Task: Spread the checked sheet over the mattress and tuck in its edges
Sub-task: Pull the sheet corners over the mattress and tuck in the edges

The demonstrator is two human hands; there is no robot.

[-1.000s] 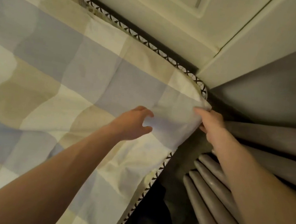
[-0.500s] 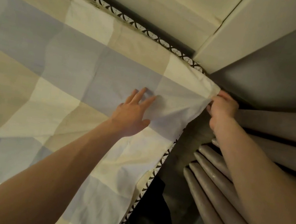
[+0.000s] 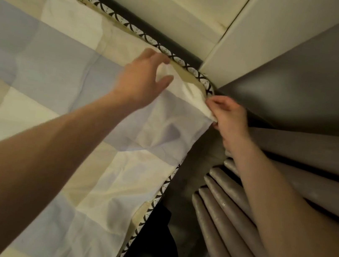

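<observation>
Head view, looking down on a bed corner.

Reaches forward with the bare left arm, stretched diagonally across the cloth. Holds the left hand [image 3: 142,80] palm down, fingers straight and loosely spread, thumb apart, over the far corner of the pale blue, beige and cream checked cotton sheet [image 3: 63,68]. Grasps nothing with it. Blurred there, so cannot tell whether touching the cloth or just above it.

Comes in from the lower right with the other bare arm. Pinches with the right hand [image 3: 229,119], fingers curled against the thumb, a bunched cream fold at the very corner of the sheet, just beside the rounded corner of the beige mattress with black-and-white crossed braid trim [image 3: 135,29].

Spread over the mattress top, filling the left of the view; long axis not to be told from this framing. Corner pointing up and right, toward the meeting of the cream padded panel [image 3: 182,9] and the grey wall [image 3: 304,71]. Near that corner, stops short of the braid, leaving a strip of beige mattress bare. Wrinkled around the grip.

On the right, grey pleated curtain folds [image 3: 239,215] beside the right forearm. In the gap by the mattress, a dark shape [image 3: 153,247], too dim to name.
</observation>
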